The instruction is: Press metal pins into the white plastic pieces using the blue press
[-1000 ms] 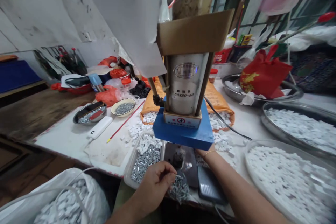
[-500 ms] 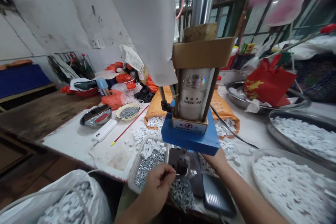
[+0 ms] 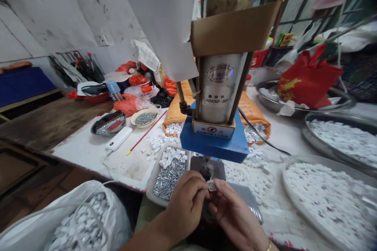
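Note:
Both hands meet in front of the press. My right hand [image 3: 232, 208] pinches a small white plastic piece [image 3: 211, 185] between thumb and fingers. My left hand [image 3: 188, 200] is closed with its fingertips against that piece; what it holds, if anything, is too small to make out. Just beyond the hands is the dark metal base [image 3: 216, 169], under the blue block [image 3: 213, 141] of the press cylinder [image 3: 218, 90]. Beside my left hand stands a clear plastic box [image 3: 150, 188] of metal nails and white pieces.
At right, a round tray [image 3: 294, 200] and a metal basin [image 3: 309, 145] hold many white pieces. A white sack [image 3: 118, 211] stands at lower left. Bowls of small metal parts, a power bank [image 3: 120, 138] and a red stick [image 3: 147, 132] lie left on the table.
My right hand has come back from beneath the right side of the blue block to meet my left hand, now with a white piece. The camera view has shifted slightly.

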{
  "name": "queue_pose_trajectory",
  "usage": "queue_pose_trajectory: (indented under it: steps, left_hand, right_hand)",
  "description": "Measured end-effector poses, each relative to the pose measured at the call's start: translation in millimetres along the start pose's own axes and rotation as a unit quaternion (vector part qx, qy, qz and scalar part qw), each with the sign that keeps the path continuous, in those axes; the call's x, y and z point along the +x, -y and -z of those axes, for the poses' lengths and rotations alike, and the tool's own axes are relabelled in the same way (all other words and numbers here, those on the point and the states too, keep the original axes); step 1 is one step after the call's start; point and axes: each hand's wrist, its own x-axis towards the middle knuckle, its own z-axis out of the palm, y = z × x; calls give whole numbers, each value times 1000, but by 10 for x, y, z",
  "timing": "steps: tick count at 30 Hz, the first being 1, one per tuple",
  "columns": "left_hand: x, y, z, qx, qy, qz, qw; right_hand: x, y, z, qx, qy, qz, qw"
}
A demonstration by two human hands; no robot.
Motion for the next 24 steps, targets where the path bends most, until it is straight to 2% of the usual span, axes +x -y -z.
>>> queue_pose_trajectory:
  steps: [4, 6, 8, 11, 13, 17, 19, 22, 24]
  left_hand:
    - [-29, -7, 38, 18, 4, 4, 1000]
    - [-11, -10, 37, -7, -3, 36, 999]
    - [25, -3, 34, -83, -5, 109, 991]
    - [85, 12, 38, -227, 36, 247, 941]
    - [107, 18, 42, -275, 72, 286, 915]
    - [79, 23, 34, -250, 83, 258, 930]
    - [43, 24, 34, -213, 62, 237, 946]
    - [-1, 16, 53, -106, 35, 126, 986]
    - [-16, 6, 64, -28, 43, 42, 998]
  right_hand:
    - [9, -16, -7, -20, 32, 9, 999]
    - [-3, -37, -22, -40, 33, 16, 999]
    - [-15, -53, -30, -67, 25, 27, 997]
    - [-21, -64, -11, -114, 5, 33, 993]
    - [-23, -72, 16, -128, 4, 32, 991]
    - [-31, -89, 41, -123, 20, 39, 991]
    - [-37, -87, 24, -129, 26, 43, 990]
    - [-45, -63, -12, -127, 26, 46, 990]
    - [-45, -44, -19, -132, 34, 40, 990]
